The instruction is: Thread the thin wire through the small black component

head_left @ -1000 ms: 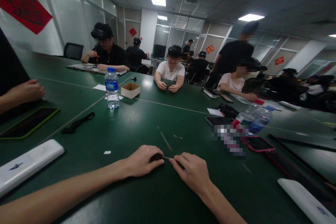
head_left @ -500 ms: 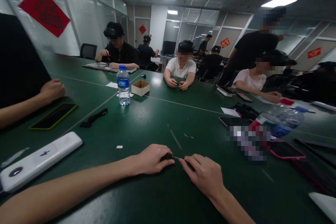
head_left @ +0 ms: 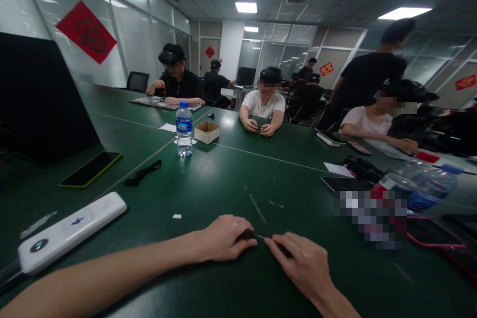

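Both my hands rest low over the green table [head_left: 219,194], close together. My left hand [head_left: 227,238] is closed round a small black object [head_left: 247,234], mostly hidden by the fingers. A thin, pale, rod-like piece [head_left: 260,236] sticks out of it towards the right. At that piece's far end, the thumb and fingers of my right hand [head_left: 303,261] are pinched together. Something dark shows under the right fingers; I cannot make out its kind. A small white scrap [head_left: 177,216] lies beyond my left wrist.
On the left are a white elongated device [head_left: 74,231], a green-edged phone [head_left: 91,170] and a black strap [head_left: 142,174]. Ahead stand a water bottle [head_left: 184,129] and a small open box [head_left: 206,132]. Bottles [head_left: 428,189] and a red-edged phone [head_left: 435,232] lie right. Several people sit around.
The whole view has shifted, so things appear further right and lower. My hands keep the same hold. The co-worker's arm at the left has gone from view.
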The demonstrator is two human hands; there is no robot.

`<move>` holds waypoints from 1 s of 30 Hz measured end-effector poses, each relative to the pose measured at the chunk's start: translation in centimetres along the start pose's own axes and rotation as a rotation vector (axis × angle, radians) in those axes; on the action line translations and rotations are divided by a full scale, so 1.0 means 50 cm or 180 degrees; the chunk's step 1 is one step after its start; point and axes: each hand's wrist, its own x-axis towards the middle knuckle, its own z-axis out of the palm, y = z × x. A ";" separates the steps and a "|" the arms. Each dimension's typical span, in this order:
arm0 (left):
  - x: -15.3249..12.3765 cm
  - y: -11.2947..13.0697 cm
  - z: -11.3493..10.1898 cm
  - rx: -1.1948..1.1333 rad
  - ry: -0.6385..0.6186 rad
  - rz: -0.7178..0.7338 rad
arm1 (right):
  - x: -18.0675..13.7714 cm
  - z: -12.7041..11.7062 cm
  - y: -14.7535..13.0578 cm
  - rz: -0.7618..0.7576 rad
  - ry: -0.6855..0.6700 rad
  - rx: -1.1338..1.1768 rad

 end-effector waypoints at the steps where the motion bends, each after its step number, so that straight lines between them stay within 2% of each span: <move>1: 0.001 -0.001 0.000 0.0007 -0.0010 0.0010 | 0.002 -0.001 0.000 0.0040 -0.0012 0.0134; 4: 0.003 -0.003 0.002 0.0025 -0.0035 0.0022 | 0.008 -0.002 -0.001 0.0138 -0.0040 0.0323; 14: 0.003 0.000 -0.006 -0.0207 -0.0020 -0.0232 | 0.002 0.011 0.004 0.0134 -0.0233 -0.0266; 30: 0.002 -0.004 -0.002 0.0028 -0.0044 -0.0055 | -0.005 0.009 0.004 -0.0140 -0.0181 -0.0315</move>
